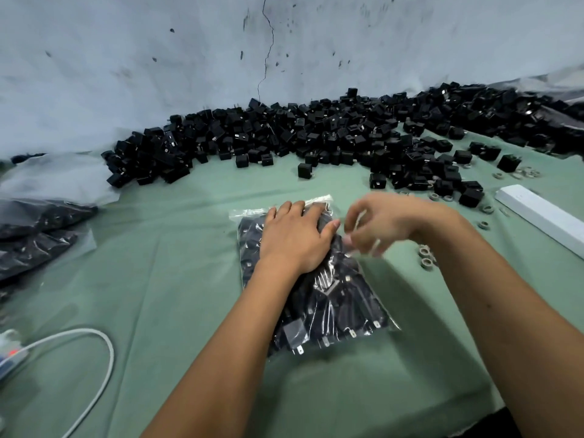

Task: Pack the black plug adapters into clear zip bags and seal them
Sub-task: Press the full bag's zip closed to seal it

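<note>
We press a filled zip bag (316, 279) flat on the green cloth (158, 248).
Our left hand (294, 235) lies flat-fingered on its upper half; our blurred right hand (379, 224) hovers beside its right edge, grip unclear; loose adapters (316, 134) line the wall beyond.

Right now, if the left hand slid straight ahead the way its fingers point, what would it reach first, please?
Likely the zip bag's clear top edge just past the left hand's fingertips, then bare green cloth before the adapter pile; depth is uncertain.

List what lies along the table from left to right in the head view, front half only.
White cable → filled zip bag under the left hand → right hand → grey rings → white box.
</note>
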`<state>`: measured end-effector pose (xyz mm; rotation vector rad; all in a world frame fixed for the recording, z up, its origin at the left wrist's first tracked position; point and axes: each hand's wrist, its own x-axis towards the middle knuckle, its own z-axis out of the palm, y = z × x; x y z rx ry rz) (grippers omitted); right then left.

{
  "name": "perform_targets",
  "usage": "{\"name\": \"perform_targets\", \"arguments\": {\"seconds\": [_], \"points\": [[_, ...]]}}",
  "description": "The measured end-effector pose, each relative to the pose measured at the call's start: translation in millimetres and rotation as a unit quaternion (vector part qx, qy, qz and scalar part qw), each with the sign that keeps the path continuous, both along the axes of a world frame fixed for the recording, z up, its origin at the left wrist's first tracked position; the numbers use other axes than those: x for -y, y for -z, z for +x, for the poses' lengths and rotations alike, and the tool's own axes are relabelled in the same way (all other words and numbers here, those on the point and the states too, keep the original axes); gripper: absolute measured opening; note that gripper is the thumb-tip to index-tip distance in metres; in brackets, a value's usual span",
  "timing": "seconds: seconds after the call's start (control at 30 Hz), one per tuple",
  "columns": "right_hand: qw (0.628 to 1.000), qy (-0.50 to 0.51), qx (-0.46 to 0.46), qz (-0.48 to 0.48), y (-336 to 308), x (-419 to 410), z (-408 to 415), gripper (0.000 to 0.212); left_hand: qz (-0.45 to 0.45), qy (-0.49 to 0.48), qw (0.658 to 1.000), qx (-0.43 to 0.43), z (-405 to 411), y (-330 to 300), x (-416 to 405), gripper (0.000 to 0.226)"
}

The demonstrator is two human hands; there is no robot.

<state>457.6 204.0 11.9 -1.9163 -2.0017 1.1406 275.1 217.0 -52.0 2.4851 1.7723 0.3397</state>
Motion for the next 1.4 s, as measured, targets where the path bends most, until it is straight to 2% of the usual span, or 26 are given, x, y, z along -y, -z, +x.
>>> {"name": "perform_targets", "arguments": {"seconds": [0.03, 0.1, 0.17, 0.23, 0.33, 0.43, 0.47, 0.6, 0.67, 0.83, 0.93, 1.1, 1.2, 1.27, 1.33, 1.4], "points": [[0.993, 0.064, -0.03, 0.099, 0.8, -1.6, -7.7, 0.027, -0.003, -0.003, 1.0, 0.006, 0.6, -0.8, 0.9, 0.067], [0.943, 0.162, -0.055, 0.287, 9.2, 0.3, -35.3, 0.025, -0.008, -0.01, 1.0, 0.011, -0.2, -2.7, 1.5, 0.066], [0.922, 0.123, -0.1, 0.353, 27.9, 12.6, -63.2, 0.038, -0.012, -0.013, 1.0, 0.014, -2.5, -3.5, 2.6, 0.059], [0.938, 0.038, -0.117, 0.325, 52.9, 26.9, -73.6, 0.051, -0.016, -0.012, 0.999, 0.032, -4.0, -4.9, 4.1, 0.056], [0.95, 0.023, -0.145, 0.277, 74.4, 32.9, -61.6, 0.065, -0.025, -0.011, 0.998, 0.053, -0.6, -9.3, 6.8, 0.05], [0.95, 0.01, -0.135, 0.28, 76.6, 32.1, -61.9, 0.075, -0.034, -0.014, 0.994, 0.1, -5.1, -18.2, 6.3, 0.017], [0.95, 0.005, -0.129, 0.283, 76.8, 31.3, -63.9, 0.077, -0.022, -0.018, 0.993, 0.112, -9.6, -20.2, 4.6, 0.016], [0.957, 0.002, -0.09, 0.275, 78.8, 30.0, -66.0, 0.078, -0.01, -0.091, 0.994, 0.062, -27.9, -10.4, 1.7, 0.041], [0.962, -0.006, -0.067, 0.263, 77.6, 30.3, -66.2, 0.082, -0.025, -0.095, 0.994, 0.047, -30.7, -2.3, 5.2, 0.052], [0.975, -0.057, 0.048, 0.21, 64.3, 19.7, -67.8, 0.085, -0.032, -0.08, 0.995, 0.042, -33.9, -0.8, 0.5, 0.052], [0.972, -0.064, 0.063, 0.218, 60.6, 15.8, -78.1, 0.08, -0.045, -0.073, 0.994, 0.06, -36.3, 1.0, 1.5, 0.049], [0.971, -0.045, 0.052, 0.228, 65.9, 14.9, -85.8, 0.082, 0.004, -0.106, 0.983, 0.148, -36.4, -6.4, 6.8, 0.025], [0.975, -0.046, 0.011, 0.216, 60.2, 14.7, -81.2, 0.088, 0.053, -0.169, 0.969, 0.173, -38.0, -12.5, 14.3, 0.028], [0.967, 0.02, -0.009, 0.256, 57.0, 15.7, -72.5, 0.085, 0.08, -0.227, 0.951, 0.192, -48.1, -17.2, 21.8, 0.032], [0.951, 0.13, 0.075, 0.27, 55.9, 18.3, -52.7, 0.077, 0.038, -0.286, 0.939, 0.189, -67.5, -16.2, 25.4, 0.04], [0.961, 0.164, 0.134, 0.177, 55.4, 27.8, -34.8, 0.081, -0.089, -0.307, 0.926, 0.202, -83.2, -13.8, 29.7, 0.051]]}}
